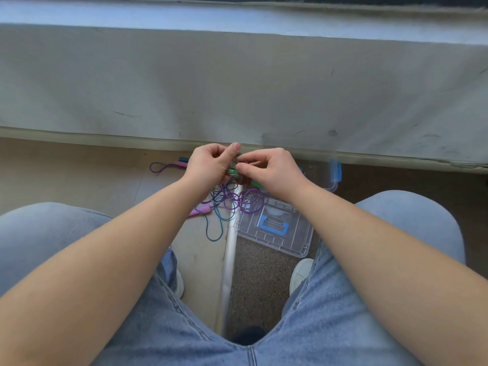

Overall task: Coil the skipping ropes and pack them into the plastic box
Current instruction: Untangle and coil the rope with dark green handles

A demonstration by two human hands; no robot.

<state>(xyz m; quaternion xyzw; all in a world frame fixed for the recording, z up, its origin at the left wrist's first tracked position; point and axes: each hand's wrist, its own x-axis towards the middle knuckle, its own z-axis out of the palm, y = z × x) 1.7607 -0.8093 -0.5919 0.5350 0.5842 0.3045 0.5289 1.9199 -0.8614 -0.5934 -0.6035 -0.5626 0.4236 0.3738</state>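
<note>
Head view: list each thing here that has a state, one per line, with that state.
left hand: closed, pinching the green rope handle
right hand: closed, pinching at the same spot
green rope handle: held up between both hands
purple rope: loose, tangled, uncoiled
teal rope: loose on the floor, uncoiled
pink handle: lying on the floor
box lid: off, flat on the floor
plastic box: open, mostly hidden behind the right hand

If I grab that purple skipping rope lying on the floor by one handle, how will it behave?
Probably floppy: the purple rope lies in loose, overlapping loops. It crosses the teal rope, so it may drag that along. Its pink handle looks rigid and light.
</note>
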